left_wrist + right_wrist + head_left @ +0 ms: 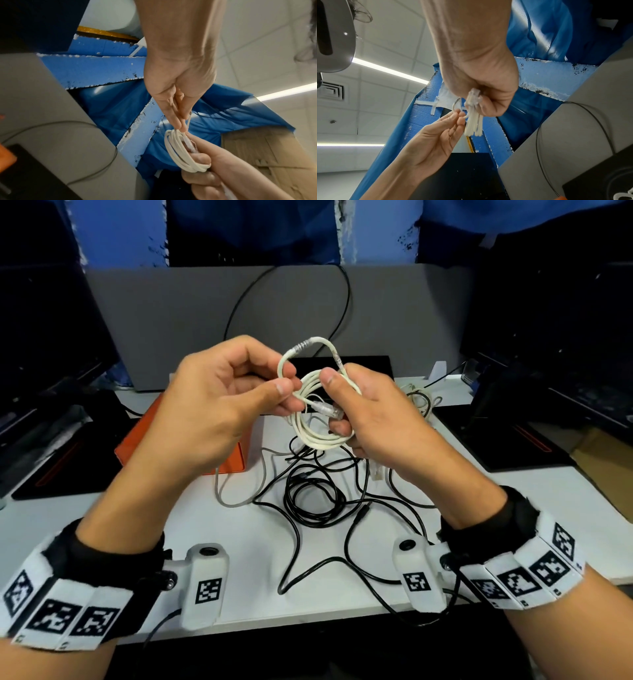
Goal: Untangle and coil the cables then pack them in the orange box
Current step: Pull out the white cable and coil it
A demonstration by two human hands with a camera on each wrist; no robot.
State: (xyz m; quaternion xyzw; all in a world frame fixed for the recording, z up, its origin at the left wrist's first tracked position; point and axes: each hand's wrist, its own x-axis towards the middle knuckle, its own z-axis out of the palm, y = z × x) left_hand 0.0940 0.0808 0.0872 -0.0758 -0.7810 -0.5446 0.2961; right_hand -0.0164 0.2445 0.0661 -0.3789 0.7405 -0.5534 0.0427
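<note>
A white network cable (317, 436) is wound into a small coil held above the table. My right hand (359, 412) grips the coil (178, 155) with fingers curled round its strands (473, 125); a clear plug (473, 97) sticks out beside the palm. My left hand (239, 395) pinches the cable's free end loop (308, 350) between thumb and fingertips (178, 125), right against the coil. The orange box (236, 460) lies on the table under my left hand, mostly hidden. Tangled black cables (315, 498) lie on the white table (102, 522) below both hands.
A grey cable (239, 498) loops by the box. More pale cables (419, 400) lie at the back right. A grey partition (171, 320) with a black wire over it stands behind. Dark monitors and trays flank the table on both sides.
</note>
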